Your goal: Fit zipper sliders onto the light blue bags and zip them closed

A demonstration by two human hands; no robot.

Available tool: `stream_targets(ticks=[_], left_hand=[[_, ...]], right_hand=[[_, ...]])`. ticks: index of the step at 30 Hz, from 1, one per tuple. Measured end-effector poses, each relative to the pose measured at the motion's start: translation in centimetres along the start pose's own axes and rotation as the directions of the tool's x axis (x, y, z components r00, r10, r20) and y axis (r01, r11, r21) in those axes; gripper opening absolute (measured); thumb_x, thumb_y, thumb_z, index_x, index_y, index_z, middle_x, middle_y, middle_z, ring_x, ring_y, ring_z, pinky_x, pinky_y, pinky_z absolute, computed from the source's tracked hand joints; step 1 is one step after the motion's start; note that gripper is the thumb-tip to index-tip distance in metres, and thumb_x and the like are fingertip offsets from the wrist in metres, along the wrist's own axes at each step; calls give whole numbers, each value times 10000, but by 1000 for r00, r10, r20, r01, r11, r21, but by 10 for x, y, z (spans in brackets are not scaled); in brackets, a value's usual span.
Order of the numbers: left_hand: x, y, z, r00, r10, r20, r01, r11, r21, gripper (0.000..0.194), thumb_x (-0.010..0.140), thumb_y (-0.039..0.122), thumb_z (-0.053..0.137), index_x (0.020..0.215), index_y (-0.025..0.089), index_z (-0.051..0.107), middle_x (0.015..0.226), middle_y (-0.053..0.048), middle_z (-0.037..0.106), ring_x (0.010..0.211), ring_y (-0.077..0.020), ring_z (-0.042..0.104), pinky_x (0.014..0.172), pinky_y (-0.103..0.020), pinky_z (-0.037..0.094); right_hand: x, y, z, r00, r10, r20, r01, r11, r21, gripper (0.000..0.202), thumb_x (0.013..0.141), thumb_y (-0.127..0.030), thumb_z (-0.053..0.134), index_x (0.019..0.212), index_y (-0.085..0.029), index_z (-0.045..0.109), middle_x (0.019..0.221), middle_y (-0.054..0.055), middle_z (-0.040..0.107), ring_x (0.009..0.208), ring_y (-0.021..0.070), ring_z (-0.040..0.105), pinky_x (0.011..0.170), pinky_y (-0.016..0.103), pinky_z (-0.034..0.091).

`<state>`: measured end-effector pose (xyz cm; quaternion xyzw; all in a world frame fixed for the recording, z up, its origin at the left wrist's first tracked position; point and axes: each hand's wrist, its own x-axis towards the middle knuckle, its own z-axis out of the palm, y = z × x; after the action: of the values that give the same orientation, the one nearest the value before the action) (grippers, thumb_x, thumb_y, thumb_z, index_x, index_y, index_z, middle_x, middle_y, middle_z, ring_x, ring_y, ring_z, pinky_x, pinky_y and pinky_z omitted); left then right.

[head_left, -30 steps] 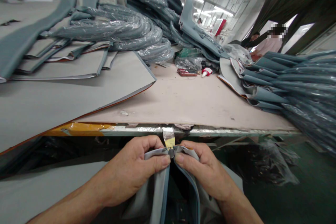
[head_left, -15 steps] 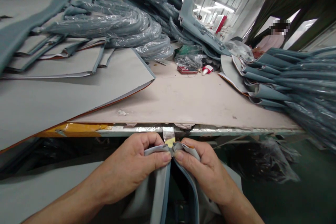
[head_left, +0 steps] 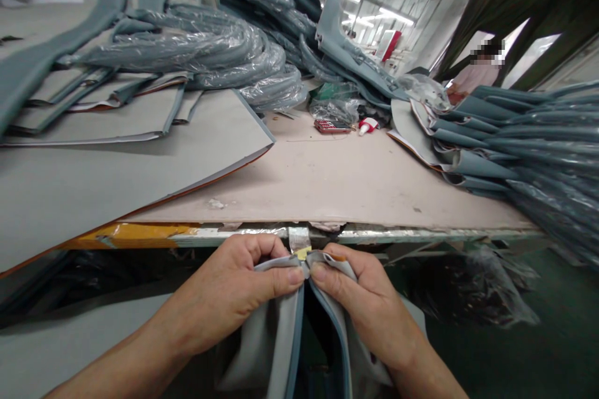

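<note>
Just below the table's front edge, my left hand (head_left: 253, 280) pinches one side of a grey sheet piece (head_left: 281, 336) with blue edging, thumb on top. My right hand (head_left: 353, 287) grips the other side of the same piece, its thumb close to the left one. Between the two thumbs the material comes together, right by a metal tab (head_left: 299, 238) with a yellow bit (head_left: 304, 253) at its lower end. Below my hands the two blue edges hang down with a dark gap between them. The fingers behind the material are partly hidden.
On the worktable (head_left: 327, 181) lie large grey sheets (head_left: 140, 168) at left and plastic-wrapped blue bundles (head_left: 224, 50) behind. More blue pieces (head_left: 524, 131) are stacked at right. A red calculator-like device (head_left: 332, 127) and a red-and-white bottle (head_left: 367, 125) lie farther back. A person (head_left: 475, 75) is at back right.
Both hands keep their hold on the grey piece at the metal tab, with barely any movement. The view has shifted slightly.
</note>
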<state>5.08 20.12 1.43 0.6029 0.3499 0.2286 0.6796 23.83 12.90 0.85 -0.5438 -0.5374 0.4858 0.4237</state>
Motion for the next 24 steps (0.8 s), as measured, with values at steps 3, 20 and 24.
stream_targets(ticks=[3,20,24], left_hand=[[0,-3,-1,1000,3,1,-3,1000,12,340,759,439,738,704,163,548,642,53,491,621,-92,374,585,-223,302],[0,-6,0,999,0,-43,-2,999,-47,347,753,416,776,692,167,543,629,56,512,600,-84,381,574,-214,298],[-1,-6,-1,999,16,-52,-15,1000,5,347,765,418,763,682,169,536,614,56,493,595,-89,370,569,-217,296]], right_hand=[[0,0,0,1000,-6,-6,6,1000,-29,375,929,-493,619,781,-155,552,726,-17,419,689,128,359,612,261,304],[4,-3,4,1000,20,-23,-18,998,65,377,926,-498,632,807,-141,603,725,-6,481,666,123,387,602,252,318],[6,-9,0,999,-47,5,47,999,-11,364,960,-472,592,793,-149,609,717,-9,507,664,121,420,612,246,337]])
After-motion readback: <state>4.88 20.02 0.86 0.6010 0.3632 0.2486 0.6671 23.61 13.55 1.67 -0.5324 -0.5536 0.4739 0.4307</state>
